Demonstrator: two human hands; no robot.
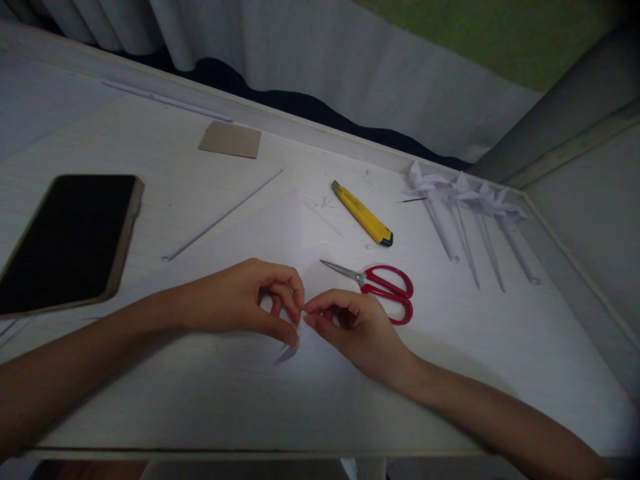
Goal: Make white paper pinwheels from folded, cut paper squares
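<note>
My left hand (267,297) is closed, thumb and fingers pinching a small piece of white paper (287,354) whose pointed end sticks out below the thumb. Close against it, my right hand (353,323) pinches with thumb and forefinger at the paper's upper edge; what lies between those fingertips is too small to make out. Just beyond the right hand lie scissors (363,278) with red handles, blades toward the left. Under and behind both hands a larger white sheet (260,230) rests on the white table (200,400).
A yellow box cutter (363,213) lies behind the scissors. Several white paper pinwheels (463,190) on rolled sticks stand at the right. A rolled paper stick (223,215), a brown card (231,139) and a dark tablet (70,237) lie to the left. A raised ledge (300,130) borders the back.
</note>
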